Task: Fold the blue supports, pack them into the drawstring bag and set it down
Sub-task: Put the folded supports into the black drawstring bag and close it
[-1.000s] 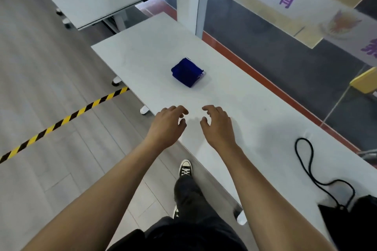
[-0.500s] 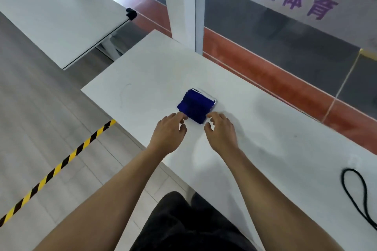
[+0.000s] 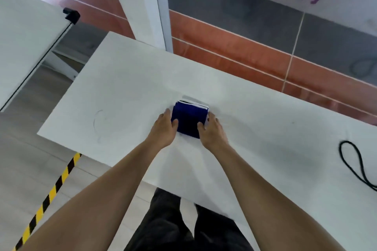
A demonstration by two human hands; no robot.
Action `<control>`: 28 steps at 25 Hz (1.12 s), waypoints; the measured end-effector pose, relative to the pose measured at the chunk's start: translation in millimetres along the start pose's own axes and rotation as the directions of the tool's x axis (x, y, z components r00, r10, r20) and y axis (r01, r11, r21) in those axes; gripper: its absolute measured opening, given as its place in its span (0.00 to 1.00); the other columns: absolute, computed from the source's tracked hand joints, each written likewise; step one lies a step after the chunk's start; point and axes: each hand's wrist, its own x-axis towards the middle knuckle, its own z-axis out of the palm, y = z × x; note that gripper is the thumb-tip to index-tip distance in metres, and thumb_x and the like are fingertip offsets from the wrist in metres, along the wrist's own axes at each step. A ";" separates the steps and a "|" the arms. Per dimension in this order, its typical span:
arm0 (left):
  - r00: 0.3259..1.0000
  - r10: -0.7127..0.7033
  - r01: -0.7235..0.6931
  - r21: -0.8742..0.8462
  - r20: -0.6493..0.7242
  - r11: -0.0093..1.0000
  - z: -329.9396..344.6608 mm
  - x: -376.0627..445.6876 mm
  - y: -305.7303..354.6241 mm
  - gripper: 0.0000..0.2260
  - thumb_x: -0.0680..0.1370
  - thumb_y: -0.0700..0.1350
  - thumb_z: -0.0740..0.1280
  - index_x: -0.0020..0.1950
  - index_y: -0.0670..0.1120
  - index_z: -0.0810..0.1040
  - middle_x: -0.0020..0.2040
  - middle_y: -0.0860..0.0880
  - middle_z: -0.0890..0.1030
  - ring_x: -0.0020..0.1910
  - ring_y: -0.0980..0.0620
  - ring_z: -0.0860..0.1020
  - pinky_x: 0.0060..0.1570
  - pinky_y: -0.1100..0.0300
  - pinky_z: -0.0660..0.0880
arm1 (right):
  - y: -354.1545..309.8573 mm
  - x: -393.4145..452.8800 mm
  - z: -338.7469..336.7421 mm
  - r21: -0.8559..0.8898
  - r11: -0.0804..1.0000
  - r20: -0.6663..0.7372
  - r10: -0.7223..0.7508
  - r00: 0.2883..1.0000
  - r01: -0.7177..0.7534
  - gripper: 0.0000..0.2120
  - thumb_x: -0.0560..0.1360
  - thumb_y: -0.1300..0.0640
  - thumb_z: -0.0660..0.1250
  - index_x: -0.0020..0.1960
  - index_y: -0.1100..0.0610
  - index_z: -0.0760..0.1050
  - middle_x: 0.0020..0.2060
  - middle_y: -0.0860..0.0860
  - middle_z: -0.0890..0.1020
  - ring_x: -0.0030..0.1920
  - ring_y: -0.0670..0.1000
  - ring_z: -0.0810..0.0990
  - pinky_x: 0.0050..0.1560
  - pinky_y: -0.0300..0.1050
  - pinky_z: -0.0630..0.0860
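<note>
A folded stack of blue supports [image 3: 188,118] with a white edge at its far side lies on the white table [image 3: 126,87]. My left hand [image 3: 164,127] grips its left side, thumb on top. My right hand [image 3: 212,129] grips its right side, thumb on top as well. The black drawstring [image 3: 354,166] of the bag loops on the table at the far right; the bag itself is out of view.
A second white table [image 3: 26,36] stands to the left with a gap between. A white post [image 3: 155,6] rises behind the table. Yellow-black tape [image 3: 49,195] runs across the floor at lower left. My legs stand close to the table's near edge.
I have stepped closer to the table. Both hands moved forward from the bare tabletop and now grip the two sides of the blue stack.
</note>
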 end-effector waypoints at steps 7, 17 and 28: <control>0.997 -0.003 0.027 -0.308 0.076 0.951 4.9 29.6 -22.1 0.19 0.82 0.44 0.63 0.73 0.47 0.68 0.67 0.48 0.76 0.62 0.48 0.77 0.64 0.51 0.74 | -12.1 3.2 20.5 0.332 0.928 0.009 0.175 0.985 -0.168 0.29 0.83 0.56 0.57 0.81 0.47 0.52 0.68 0.56 0.70 0.65 0.58 0.73 0.61 0.45 0.68; 0.988 0.041 0.019 -0.386 0.147 0.922 12.5 10.2 -2.8 0.16 0.81 0.43 0.64 0.68 0.45 0.68 0.57 0.46 0.79 0.54 0.49 0.80 0.52 0.55 0.77 | -2.4 -28.8 6.6 0.526 0.829 -0.158 0.314 0.936 -0.190 0.22 0.79 0.51 0.63 0.71 0.40 0.66 0.50 0.46 0.82 0.54 0.52 0.81 0.54 0.48 0.77; 0.919 0.328 -0.222 -0.401 0.218 0.889 102.5 -85.5 95.3 0.15 0.80 0.43 0.67 0.66 0.49 0.69 0.56 0.51 0.79 0.54 0.52 0.80 0.55 0.49 0.81 | 105.3 -139.2 -76.1 0.675 0.737 -0.387 0.380 0.840 -0.022 0.22 0.82 0.58 0.59 0.75 0.47 0.64 0.57 0.49 0.79 0.56 0.50 0.79 0.54 0.46 0.78</control>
